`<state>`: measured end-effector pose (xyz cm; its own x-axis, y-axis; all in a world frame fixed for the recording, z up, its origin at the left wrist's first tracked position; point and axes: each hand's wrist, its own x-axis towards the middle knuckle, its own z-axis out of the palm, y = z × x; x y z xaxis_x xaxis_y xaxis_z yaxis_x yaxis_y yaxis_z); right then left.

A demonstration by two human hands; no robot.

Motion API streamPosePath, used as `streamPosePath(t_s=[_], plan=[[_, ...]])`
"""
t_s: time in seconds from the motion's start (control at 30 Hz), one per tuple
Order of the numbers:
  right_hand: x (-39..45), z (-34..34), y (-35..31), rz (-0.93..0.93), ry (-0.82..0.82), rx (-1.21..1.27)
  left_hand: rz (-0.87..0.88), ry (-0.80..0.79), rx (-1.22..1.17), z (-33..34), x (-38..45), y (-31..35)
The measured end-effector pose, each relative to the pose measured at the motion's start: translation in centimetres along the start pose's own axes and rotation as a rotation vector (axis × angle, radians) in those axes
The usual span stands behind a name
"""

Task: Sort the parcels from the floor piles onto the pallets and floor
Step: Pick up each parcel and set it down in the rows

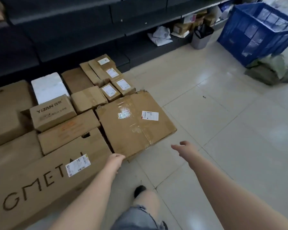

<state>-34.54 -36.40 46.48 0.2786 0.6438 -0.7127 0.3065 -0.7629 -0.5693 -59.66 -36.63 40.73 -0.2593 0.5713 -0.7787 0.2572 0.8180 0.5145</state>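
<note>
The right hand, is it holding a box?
No, the right hand hangs open above the floor tiles, beside the big taped box without touching it.

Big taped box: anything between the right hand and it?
Nothing visible. The right hand hovers open over bare floor tile, apart from the big taped box at its near right edge. The left hand already touches the box's near corner.

Taped box [133, 123] lies right of long box [45, 178].
</note>
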Motion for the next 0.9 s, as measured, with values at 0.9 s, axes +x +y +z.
streamPosePath(t_s=[0.9], plan=[[45.2,7.1,2.5,0.482,0.005,0.186,-0.605,0.211,-1.299,25.4,29.6,2.3]])
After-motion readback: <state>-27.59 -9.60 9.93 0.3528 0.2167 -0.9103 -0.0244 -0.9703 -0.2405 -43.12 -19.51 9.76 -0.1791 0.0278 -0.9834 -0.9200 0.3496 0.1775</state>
